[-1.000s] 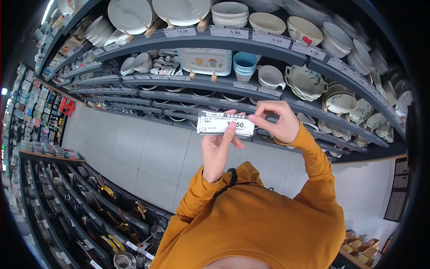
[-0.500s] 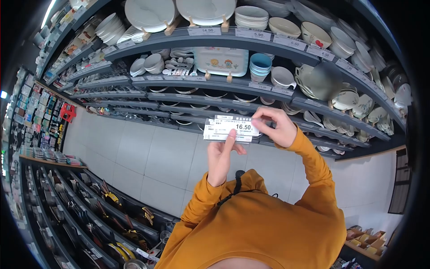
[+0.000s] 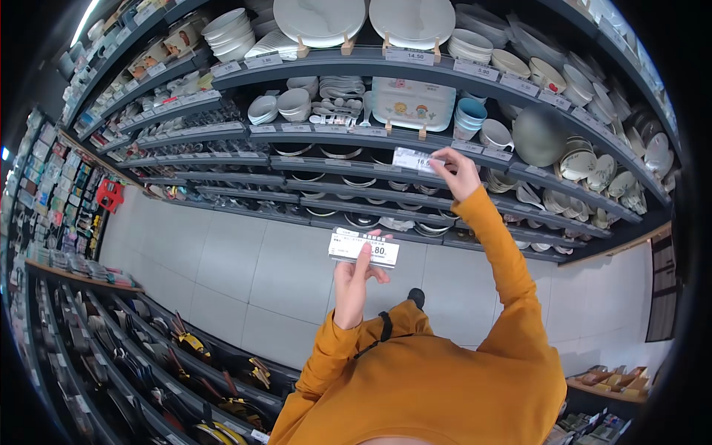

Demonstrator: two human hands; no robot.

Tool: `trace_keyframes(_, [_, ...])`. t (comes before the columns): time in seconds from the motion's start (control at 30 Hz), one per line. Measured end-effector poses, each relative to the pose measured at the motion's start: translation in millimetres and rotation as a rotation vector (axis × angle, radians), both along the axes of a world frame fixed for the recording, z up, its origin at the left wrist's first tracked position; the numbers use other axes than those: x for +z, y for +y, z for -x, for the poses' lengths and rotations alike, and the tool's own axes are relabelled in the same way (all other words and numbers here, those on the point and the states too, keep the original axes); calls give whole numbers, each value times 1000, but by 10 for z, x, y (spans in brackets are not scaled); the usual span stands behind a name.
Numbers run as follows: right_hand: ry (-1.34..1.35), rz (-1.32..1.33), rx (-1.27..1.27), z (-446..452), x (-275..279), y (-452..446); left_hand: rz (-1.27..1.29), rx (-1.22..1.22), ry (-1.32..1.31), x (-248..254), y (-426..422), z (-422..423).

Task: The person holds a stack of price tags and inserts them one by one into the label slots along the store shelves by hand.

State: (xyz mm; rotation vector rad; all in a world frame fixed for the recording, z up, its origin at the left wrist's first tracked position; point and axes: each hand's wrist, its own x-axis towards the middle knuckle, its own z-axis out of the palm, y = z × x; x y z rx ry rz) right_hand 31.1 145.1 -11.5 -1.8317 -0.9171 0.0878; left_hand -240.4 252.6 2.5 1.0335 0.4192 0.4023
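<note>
My left hand (image 3: pixel 354 285) grips a stack of white price tags (image 3: pixel 356 253), its thumb pressed over the printed front so that only ".80" of the top price shows. Held out toward the shelf, my right hand (image 3: pixel 457 173) pinches a single price tag (image 3: pixel 414 161) by its right end. That tag is near the edge of the shelf (image 3: pixel 363 139) that carries a cartoon-printed tray (image 3: pixel 412 104) and stacked blue cups (image 3: pixel 470 116). Whether the tag touches the shelf edge I cannot tell.
White plates (image 3: pixel 320 21) and bowls (image 3: pixel 471 47) fill the upper shelf. A white mug (image 3: pixel 495 135) stands right of the cups. Behind on the left, a lower rack (image 3: pixel 148 356) holds kitchen tools. A red stool-like object (image 3: pixel 110 194) is at the far left on the grey floor (image 3: pixel 282 271).
My right hand has drawn the 16.50 tag off the stack and moved it up toward the shelf. My left hand has lowered with the remaining tags. The view has shifted sideways.
</note>
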Motion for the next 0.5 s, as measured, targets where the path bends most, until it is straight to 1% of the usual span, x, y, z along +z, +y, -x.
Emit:
trace_keyframes(0.03, [74,-7,-40,-217,-217,60,-2,-9,13,-13,46,36])
trace_keyframes(0.07, [90,30,-88,-463,-458,99,-6,-19,26,-30,92,61])
trace_keyframes(0.1, [-14,65,-144,-604,-575,128,-10,-28,38,-39,139,73])
trace_keyframes(0.17, [-31,55,-188,-922,-783,211,-5,-29,51,-41,232,81])
trace_keyframes(0.2, [-49,25,-189,-1022,-791,269,-1,-29,61,-40,285,55])
trace_keyframes(0.23, [-94,101,-232,-1140,-793,310,-5,-19,62,-41,341,1])
trace_keyframes(0.3, [-136,118,-263,-1404,-856,438,-4,6,69,-59,415,-119])
trace_keyframes(0.4, [-126,218,-216,-1739,-1043,593,32,34,77,-11,543,-291])
trace_keyframes(0.5, [-72,165,-85,-1894,-1267,629,6,2,124,-70,738,-499])
